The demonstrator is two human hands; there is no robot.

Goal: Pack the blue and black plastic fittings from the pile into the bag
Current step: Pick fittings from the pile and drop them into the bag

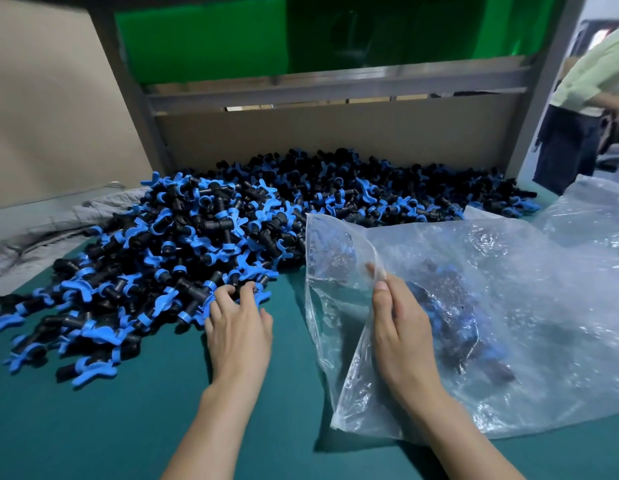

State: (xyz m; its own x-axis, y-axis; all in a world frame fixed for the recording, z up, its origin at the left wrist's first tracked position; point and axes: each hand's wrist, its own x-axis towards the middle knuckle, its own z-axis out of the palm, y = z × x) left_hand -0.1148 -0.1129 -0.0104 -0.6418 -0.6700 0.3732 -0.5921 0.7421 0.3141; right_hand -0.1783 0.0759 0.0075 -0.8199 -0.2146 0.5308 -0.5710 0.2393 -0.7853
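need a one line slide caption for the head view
Left hand grips blue and black fittings at the edge of the pile; right hand pinches the clear bag open.

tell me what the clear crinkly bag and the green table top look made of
The clear crinkly bag looks like thin glossy plastic film: see-through, wrinkled, bright glints. The green table top looks matte, perhaps felt or rubber mat: no shine.

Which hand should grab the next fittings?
Left. The left hand curls its fingers on fittings at the pile's near edge; the right hand pinches the bag rim, holding it open.
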